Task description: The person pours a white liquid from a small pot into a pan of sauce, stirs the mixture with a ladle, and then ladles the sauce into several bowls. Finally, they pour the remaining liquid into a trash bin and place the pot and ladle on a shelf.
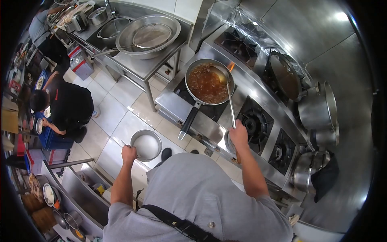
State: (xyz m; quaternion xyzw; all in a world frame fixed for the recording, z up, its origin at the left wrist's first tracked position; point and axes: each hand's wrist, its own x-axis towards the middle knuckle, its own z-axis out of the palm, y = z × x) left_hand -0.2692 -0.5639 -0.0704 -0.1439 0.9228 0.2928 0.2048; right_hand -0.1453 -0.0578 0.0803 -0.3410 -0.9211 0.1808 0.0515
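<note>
My right hand [238, 133] is closed round the handle of a metal ladle [230, 101]. The ladle's bowl dips into a reddish-brown sauce [205, 82] with small bits in it. That sauce fills a frying pan [192, 98] on a stove burner, where an orange flame shows at the far rim. The pan's black handle [188, 123] points back toward me, with no hand on it. Off to the left, my left hand [129, 154] grips the edge or handle of a metal pot [158, 137]; which one is hidden. Whitish, cloudy contents [146, 147] lie inside it.
A steel stove [225, 128] with several burners runs along the right, with a large wok [284, 74] and stockpots [316, 107] behind. A strainer [152, 36] rests in a wide basin [175, 30] on the counter. A co-worker in black [68, 101] crouches at left.
</note>
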